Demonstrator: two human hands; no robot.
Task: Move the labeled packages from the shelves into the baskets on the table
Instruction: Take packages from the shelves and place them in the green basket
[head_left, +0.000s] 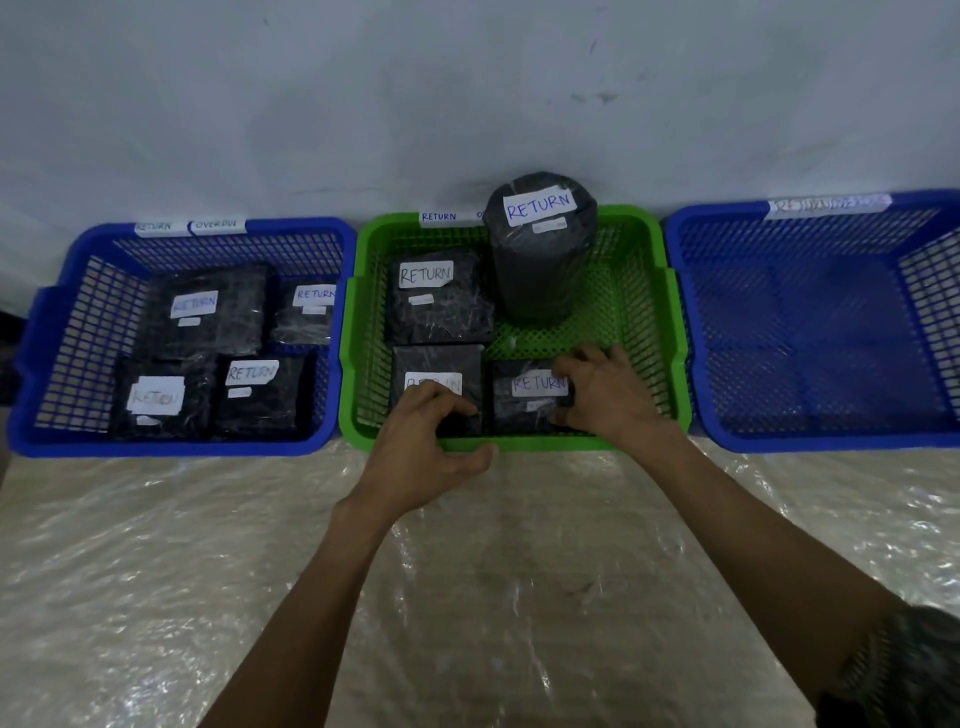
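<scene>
A green basket (670, 332) stands in the middle of the table. It holds a tall black cylinder package (540, 260) and three flat black packages, each with a white RETURN label. My right hand (608, 395) grips the front right package (524, 410) at its right edge. My left hand (431, 441) rests its fingers on the front left package (441, 369), with the thumb over the basket's front rim. The back left package (441, 296) lies untouched.
A blue basket (52, 353) on the left holds several black RETURN packages. Another blue basket (831, 436) on the right has nothing in it. Crinkled clear plastic (156, 571) covers the table. A grey wall rises behind the baskets.
</scene>
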